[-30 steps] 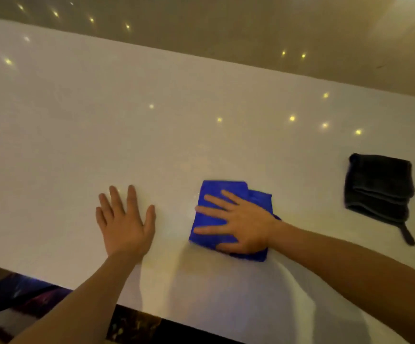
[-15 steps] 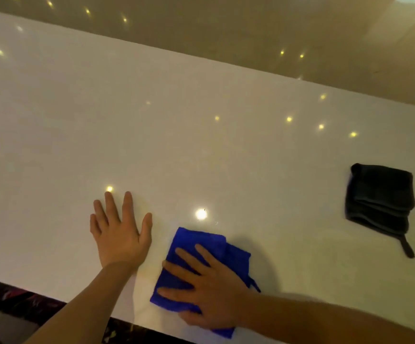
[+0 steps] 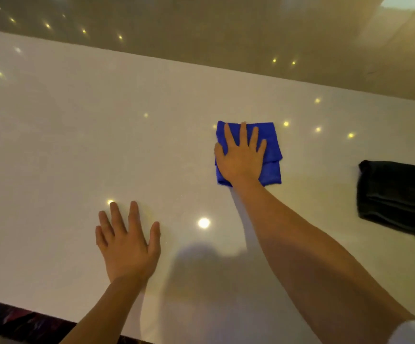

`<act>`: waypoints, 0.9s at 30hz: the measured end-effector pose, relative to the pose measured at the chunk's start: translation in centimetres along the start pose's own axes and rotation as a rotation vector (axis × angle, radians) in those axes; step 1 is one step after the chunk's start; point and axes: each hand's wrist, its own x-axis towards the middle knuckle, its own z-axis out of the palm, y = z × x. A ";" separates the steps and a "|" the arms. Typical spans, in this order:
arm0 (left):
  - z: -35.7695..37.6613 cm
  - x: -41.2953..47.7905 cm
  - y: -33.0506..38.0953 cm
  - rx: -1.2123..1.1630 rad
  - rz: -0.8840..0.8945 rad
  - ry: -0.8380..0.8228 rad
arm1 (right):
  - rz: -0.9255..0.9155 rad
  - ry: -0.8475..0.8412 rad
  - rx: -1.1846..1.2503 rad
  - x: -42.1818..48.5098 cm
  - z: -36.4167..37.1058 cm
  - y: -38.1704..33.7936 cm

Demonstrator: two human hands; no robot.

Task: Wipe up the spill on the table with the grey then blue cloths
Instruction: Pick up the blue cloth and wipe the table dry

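The folded blue cloth (image 3: 272, 155) lies flat on the glossy white tabletop (image 3: 77, 145), toward its middle, pinned under the right hand (image 3: 241, 157), whose grip is spread wide, palm and fingers pressing down rather than clasping. The left hand (image 3: 127, 244) rests open and empty on the tabletop nearer the front edge, and the folded grey cloth (image 3: 392, 194) lies well apart on the right.

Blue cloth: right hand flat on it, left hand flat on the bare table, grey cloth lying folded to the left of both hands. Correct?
One thing is wrong: the side. In the head view the grey cloth lies folded to the right of both hands, untouched, not the left. The rest holds: the right hand is flat on the blue cloth, and the left hand is flat on the bare table.
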 end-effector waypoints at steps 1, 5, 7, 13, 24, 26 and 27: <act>0.0 0.0 0.0 -0.008 0.010 -0.002 | -0.120 -0.011 -0.003 -2.2 0.5 -0.6; -0.1 -0.2 -0.3 -0.075 0.006 0.014 | -0.807 -0.177 -0.033 -17.6 2.8 -0.7; -0.1 -0.1 -0.4 -0.085 0.002 0.028 | -1.045 -0.283 -0.071 -25.0 3.7 0.5; 0.3 0.0 -0.5 -0.059 0.000 0.026 | -1.487 -0.366 -0.098 -23.5 3.7 1.4; 0.3 0.1 -0.2 -0.039 -0.007 0.034 | -0.109 -0.058 -0.056 1.0 -0.7 2.2; 0.1 -0.1 -0.1 -0.026 -0.012 0.014 | -0.148 -0.050 -0.038 -3.4 0.2 1.2; 0.1 -0.1 0.1 -0.018 -0.010 0.011 | -0.215 -0.057 -0.022 -6.7 0.6 1.0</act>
